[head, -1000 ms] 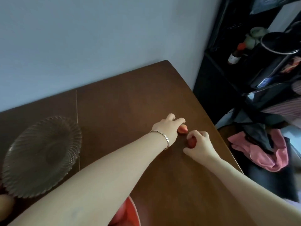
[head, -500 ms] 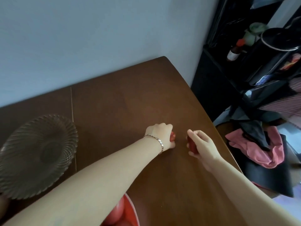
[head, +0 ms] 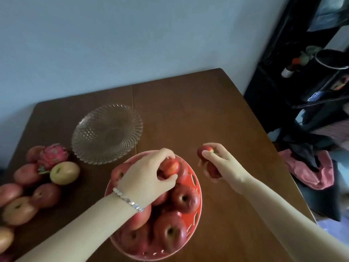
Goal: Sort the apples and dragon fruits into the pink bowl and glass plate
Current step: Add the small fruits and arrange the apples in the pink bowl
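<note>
Left hand point(head: 145, 178) pinching small apple point(head: 171, 167) over pink bowl point(head: 196, 188), right hand point(head: 223, 165) at 3 o'clock gripping red apples point(head: 204, 151), glass plate point(head: 107, 133) at 11.

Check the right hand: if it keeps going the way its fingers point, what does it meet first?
The right hand, holding a small apple, points up-left. Bare table lies next along that line; further out, possibly the glass plate rim. Depth is unclear.
</note>
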